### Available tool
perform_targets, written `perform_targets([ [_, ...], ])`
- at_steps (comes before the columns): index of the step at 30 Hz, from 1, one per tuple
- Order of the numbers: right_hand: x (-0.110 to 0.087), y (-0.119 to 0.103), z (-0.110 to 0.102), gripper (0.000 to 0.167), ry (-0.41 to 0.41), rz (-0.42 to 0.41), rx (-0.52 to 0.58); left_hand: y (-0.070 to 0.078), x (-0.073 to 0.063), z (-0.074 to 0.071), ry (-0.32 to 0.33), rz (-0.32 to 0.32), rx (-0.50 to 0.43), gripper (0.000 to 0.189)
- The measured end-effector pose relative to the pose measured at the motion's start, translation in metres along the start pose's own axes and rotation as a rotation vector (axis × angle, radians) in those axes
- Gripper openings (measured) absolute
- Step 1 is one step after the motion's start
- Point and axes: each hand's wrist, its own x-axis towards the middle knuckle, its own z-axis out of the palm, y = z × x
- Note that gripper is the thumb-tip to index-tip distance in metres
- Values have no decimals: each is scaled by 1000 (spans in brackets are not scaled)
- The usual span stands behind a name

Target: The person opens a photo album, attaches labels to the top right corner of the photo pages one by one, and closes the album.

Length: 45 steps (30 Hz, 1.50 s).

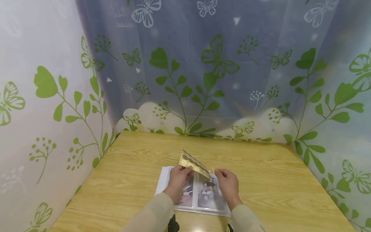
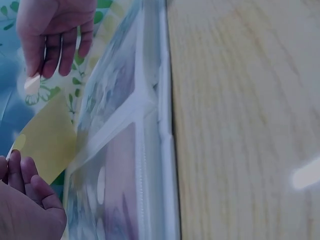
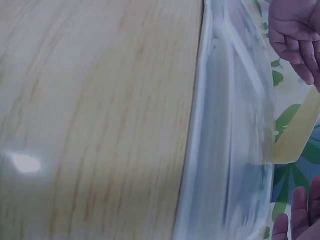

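In the head view, my left hand pinches a tan sheet of round stickers by its near edge. The sheet tilts over an open photo album with clear pockets, and its lower right corner hangs close over the page. My right hand, just right of that corner, pinches a small pale piece between thumb and fingertip; it looks like a peeled sticker. The plain yellowish back of the sheet faces both wrist views. Photos show through the album's pockets.
The album lies on a wood-grain table near its front. A curtain printed with green leaves and butterflies closes off the back and both sides of the table.
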Motion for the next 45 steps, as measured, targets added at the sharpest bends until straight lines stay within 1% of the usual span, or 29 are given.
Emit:
perform_targets([
  [2, 0, 1, 0, 24, -4, 4, -13, 0, 5, 0, 18, 10, -9, 18],
  [7, -1, 4, 0, 23, -14, 8, -46, 0, 19, -2, 67, 20, 8, 17],
  [10, -1, 6, 1, 23, -15, 9, -46, 0, 27, -3, 96, -1, -3, 17],
  [11, -1, 7, 1, 22, -17, 10, -44, -1, 30, -3, 104, -7, -23, 16],
  [15, -2, 7, 2, 23, -28, 18, -31, -3, 40, -4, 144, -32, -51, 15],
  [18, -2, 7, 2, 24, -31, 19, -33, -3, 44, -5, 142, -42, -38, 14],
  [21, -2, 8, 3, 24, -32, 21, -45, -1, 47, -7, 96, -72, -5, 17],
  [24, -2, 9, 4, 25, -33, 15, -55, 2, 51, -11, 6, -125, 46, 25],
  [26, -2, 9, 5, 24, -30, 15, -60, 4, 52, -14, -57, -149, 76, 29],
  [28, -3, 9, 4, 25, -26, 13, -62, 6, 53, -18, -98, -176, 101, 31],
  [30, -3, 8, 4, 25, -24, 12, -68, 6, 53, -20, -113, -185, 120, 31],
  [33, -2, 9, 4, 24, -22, 7, -76, 6, 51, -23, -107, -183, 136, 37],
  [37, -3, 10, 5, 22, -13, -20, -80, 5, 50, -24, -100, -156, 181, 54],
  [39, -3, 9, 4, 21, -5, -38, -79, 5, 50, -24, -97, -134, 206, 58],
  [40, -4, 9, 4, 21, 5, -52, -86, 4, 50, -24, -98, -118, 221, 56],
  [42, -4, 9, 4, 20, 13, -63, -92, 5, 49, -25, -103, -67, 262, 52],
  [45, -3, 11, 4, 20, 6, -64, -106, 7, 44, -28, -126, 35, 373, 45],
])
